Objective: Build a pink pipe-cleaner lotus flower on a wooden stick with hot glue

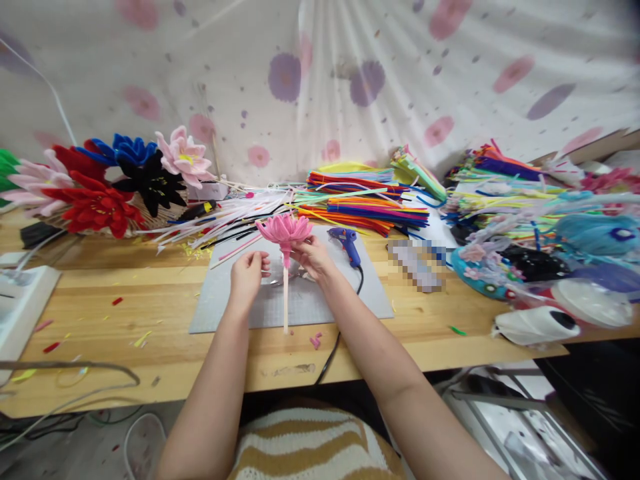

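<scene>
The right hand (316, 259) grips the fluffy pink flower (285, 229) under its head, presumably to avoid crushing it; the left hand (249, 275), loosely curled, looks empty beside the pale straight stem (285, 300).

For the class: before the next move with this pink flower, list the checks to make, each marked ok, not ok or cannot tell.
1. Right hand holding the pink flower: ok.
2. Stem upright: ok.
3. Left hand apart from the stem: ok.
4. Glue gun lying on the grey mat: ok.
5. Glue gun hot: cannot tell.
6. Wooden table free of scraps: not ok.
</scene>
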The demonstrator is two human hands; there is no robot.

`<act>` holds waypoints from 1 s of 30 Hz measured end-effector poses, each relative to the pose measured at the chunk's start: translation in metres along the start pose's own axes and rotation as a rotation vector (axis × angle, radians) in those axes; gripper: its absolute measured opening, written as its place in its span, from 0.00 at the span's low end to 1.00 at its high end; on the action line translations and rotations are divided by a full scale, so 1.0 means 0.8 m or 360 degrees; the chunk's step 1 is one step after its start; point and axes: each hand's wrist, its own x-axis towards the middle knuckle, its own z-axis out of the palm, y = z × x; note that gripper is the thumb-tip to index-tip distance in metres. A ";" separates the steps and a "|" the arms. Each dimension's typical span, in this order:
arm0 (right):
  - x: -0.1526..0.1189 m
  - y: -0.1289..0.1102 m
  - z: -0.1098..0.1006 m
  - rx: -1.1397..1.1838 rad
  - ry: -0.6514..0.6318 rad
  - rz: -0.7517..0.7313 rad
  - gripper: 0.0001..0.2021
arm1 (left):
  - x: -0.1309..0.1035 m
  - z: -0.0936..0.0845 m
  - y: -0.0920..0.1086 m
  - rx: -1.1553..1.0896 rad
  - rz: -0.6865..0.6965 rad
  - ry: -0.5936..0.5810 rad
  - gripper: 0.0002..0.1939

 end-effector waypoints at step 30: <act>-0.006 0.010 0.003 -0.0426 0.0092 -0.0384 0.25 | -0.004 0.035 0.003 -0.0160 0.0047 0.0100 0.10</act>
